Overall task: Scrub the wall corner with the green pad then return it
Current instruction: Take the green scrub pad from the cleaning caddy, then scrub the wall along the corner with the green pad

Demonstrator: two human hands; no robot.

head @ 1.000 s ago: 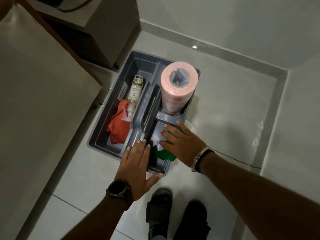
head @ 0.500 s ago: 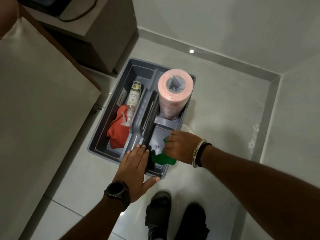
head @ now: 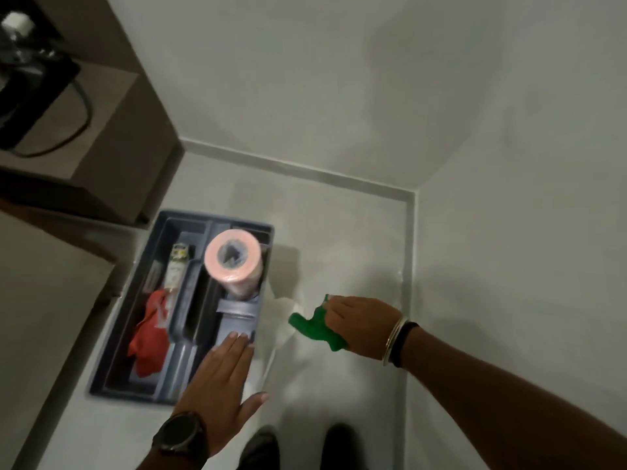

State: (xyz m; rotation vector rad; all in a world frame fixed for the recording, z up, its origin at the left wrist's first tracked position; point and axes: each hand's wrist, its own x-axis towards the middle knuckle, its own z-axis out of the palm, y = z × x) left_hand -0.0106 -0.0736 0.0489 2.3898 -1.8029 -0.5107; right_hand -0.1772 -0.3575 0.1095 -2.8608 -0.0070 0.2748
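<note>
Green and crumpled, the green pad (head: 317, 329) is pinched in the right hand (head: 364, 325), whose fingers are curled shut around its upper end so the rest hangs out below the knuckles. That hand is held over the pale floor (head: 339, 378), just right of the grey caddy (head: 142, 337) and apart from it, with the wall corner (head: 412, 198) farther off beyond it. The left hand (head: 222, 378) lies flat with fingers straight and together, thumb spread out to the side, its fingertips (head: 237, 338) over the caddy's near right compartment. Inside the caddy stand a pink roll (head: 234, 262), a spray bottle (head: 174, 271) and a red cloth (head: 149, 340).
</note>
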